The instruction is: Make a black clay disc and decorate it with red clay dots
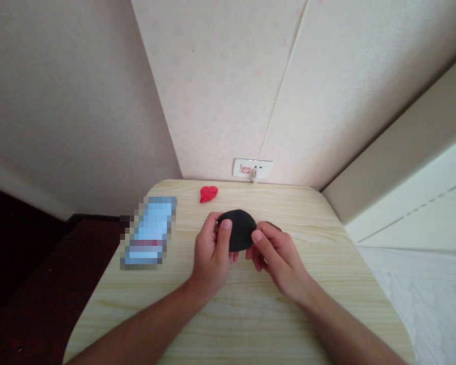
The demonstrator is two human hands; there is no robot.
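Note:
Both hands hold a flat, black, rounded piece (238,230) above the table; its exact kind does not show. My left hand (213,248) is closed on its left side, with the thumb lying across the face and the other fingers behind. At the right edge my right hand (275,251) pinches it between thumb and fingers. A dark object (274,226) shows partly behind the right hand, mostly hidden. Beyond the hands, a crumpled red piece (209,193) lies near the table's far edge.
A pixelated phone-like object (150,230) lies at the table's left edge. The pale wood-grain table (247,319) stands against a wall with a socket (253,169) and a plug in it. A white quilted surface (425,299) is at the right; dark floor (72,268) shows at left.

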